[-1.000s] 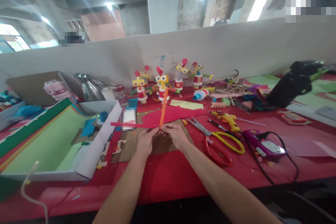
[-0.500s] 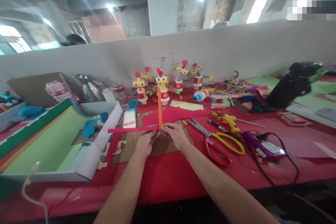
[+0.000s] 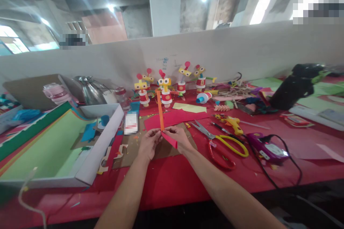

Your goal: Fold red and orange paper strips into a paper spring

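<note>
An orange paper strip (image 3: 160,111) points away from me, with its near end between my hands. From that same end a pink-red paper strip (image 3: 170,139) runs towards the lower right, across the front of my right hand. My left hand (image 3: 149,144) pinches the strips where they meet. My right hand (image 3: 179,136) is closed at the same joint, fingers bent around the pink-red strip. Exactly how the strips overlap is hidden by my fingertips. Both hands are above a brown cardboard sheet (image 3: 172,152) on the red table cover.
Large scissors (image 3: 212,136), a yellow glue gun (image 3: 233,125) and a purple corded device (image 3: 266,148) lie to the right. Several paper-cup figures (image 3: 166,98) stand behind. A white box (image 3: 107,132) with coloured paper is on the left, and a black bottle (image 3: 290,89) far right.
The pink-red strip has swung from pointing left to pointing lower right, folded over at the joint. The orange strip's far end leans slightly left. My left fingers have shifted up to the joint.
</note>
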`<act>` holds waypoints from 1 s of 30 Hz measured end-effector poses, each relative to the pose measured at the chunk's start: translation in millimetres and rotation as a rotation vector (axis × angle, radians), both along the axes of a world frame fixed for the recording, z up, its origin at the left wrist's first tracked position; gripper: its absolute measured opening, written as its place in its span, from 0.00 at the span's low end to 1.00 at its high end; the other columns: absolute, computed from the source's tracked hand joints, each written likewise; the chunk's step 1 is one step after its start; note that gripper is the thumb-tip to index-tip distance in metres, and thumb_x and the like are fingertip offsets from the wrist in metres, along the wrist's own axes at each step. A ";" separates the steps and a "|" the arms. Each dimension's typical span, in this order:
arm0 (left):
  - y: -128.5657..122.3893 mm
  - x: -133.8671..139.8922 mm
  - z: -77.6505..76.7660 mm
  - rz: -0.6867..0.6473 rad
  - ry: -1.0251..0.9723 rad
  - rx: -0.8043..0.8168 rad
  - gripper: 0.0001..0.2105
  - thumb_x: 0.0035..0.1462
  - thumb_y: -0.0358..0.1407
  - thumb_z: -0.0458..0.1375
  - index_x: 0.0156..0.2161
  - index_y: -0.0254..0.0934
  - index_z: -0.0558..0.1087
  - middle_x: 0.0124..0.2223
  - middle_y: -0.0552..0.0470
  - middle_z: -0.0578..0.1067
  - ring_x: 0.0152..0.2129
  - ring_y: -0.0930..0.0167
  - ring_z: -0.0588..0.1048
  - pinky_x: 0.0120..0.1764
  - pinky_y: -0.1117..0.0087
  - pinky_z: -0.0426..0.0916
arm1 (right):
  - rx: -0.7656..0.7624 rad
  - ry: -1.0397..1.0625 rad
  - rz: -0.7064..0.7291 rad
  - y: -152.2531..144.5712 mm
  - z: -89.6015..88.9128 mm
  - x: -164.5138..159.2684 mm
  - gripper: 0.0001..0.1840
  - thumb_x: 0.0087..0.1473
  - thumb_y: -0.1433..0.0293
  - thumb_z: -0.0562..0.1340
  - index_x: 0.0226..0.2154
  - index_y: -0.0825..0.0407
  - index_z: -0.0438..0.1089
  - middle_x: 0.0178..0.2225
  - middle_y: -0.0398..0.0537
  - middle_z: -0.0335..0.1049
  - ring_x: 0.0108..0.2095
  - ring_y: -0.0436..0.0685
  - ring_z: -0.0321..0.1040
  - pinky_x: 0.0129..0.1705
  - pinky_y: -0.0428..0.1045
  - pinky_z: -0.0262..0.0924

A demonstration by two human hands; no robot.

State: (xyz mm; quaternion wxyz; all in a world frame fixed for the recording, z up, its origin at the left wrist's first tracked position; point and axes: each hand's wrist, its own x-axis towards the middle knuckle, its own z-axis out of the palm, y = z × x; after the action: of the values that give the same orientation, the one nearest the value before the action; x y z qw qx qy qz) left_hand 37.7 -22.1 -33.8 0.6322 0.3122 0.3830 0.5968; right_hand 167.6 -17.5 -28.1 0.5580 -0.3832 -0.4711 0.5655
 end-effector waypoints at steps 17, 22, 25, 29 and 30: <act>-5.9 5.8 12.4 0.014 0.020 0.032 0.13 0.33 0.34 0.69 0.28 0.30 0.76 0.25 0.46 0.78 0.28 0.64 0.77 0.35 0.64 0.70 | 0.029 -0.064 -0.060 -2.1 0.1 -3.8 0.10 0.39 0.63 0.66 0.25 0.52 0.74 0.20 0.42 0.69 0.22 0.50 0.62 0.27 0.46 0.56; -5.8 1.4 12.5 0.035 0.055 0.031 0.12 0.32 0.35 0.69 0.27 0.31 0.76 0.26 0.46 0.78 0.27 0.64 0.77 0.34 0.65 0.70 | 0.039 -0.057 -0.039 -4.1 0.5 -3.5 0.11 0.41 0.61 0.65 0.26 0.51 0.75 0.22 0.43 0.71 0.23 0.50 0.62 0.28 0.47 0.58; -6.6 1.5 12.7 0.012 0.059 0.021 0.12 0.31 0.34 0.69 0.26 0.32 0.76 0.26 0.46 0.78 0.27 0.64 0.77 0.34 0.65 0.70 | 0.047 -0.067 -0.041 -2.0 -1.0 -1.2 0.11 0.40 0.61 0.66 0.26 0.51 0.75 0.21 0.43 0.70 0.23 0.51 0.63 0.28 0.47 0.58; -5.5 4.7 13.4 0.020 0.030 -0.004 0.14 0.29 0.32 0.69 0.27 0.31 0.76 0.25 0.46 0.78 0.26 0.65 0.76 0.34 0.65 0.70 | 0.056 -0.075 -0.051 1.0 -3.0 1.5 0.10 0.39 0.62 0.66 0.24 0.52 0.75 0.20 0.42 0.70 0.22 0.50 0.62 0.28 0.47 0.58; -4.6 5.9 13.4 0.047 0.029 -0.015 0.14 0.28 0.31 0.69 0.27 0.30 0.76 0.25 0.46 0.78 0.24 0.66 0.76 0.33 0.66 0.70 | 0.055 -0.076 -0.052 1.3 -3.1 1.6 0.10 0.39 0.62 0.66 0.24 0.52 0.75 0.19 0.42 0.70 0.22 0.50 0.62 0.28 0.47 0.57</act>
State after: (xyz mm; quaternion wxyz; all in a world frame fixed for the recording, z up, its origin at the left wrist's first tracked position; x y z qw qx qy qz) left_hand 43.6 -26.7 -20.4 0.6146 0.3072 0.4038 0.6041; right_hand 169.2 -16.2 -31.1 0.5643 -0.4010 -0.4975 0.5227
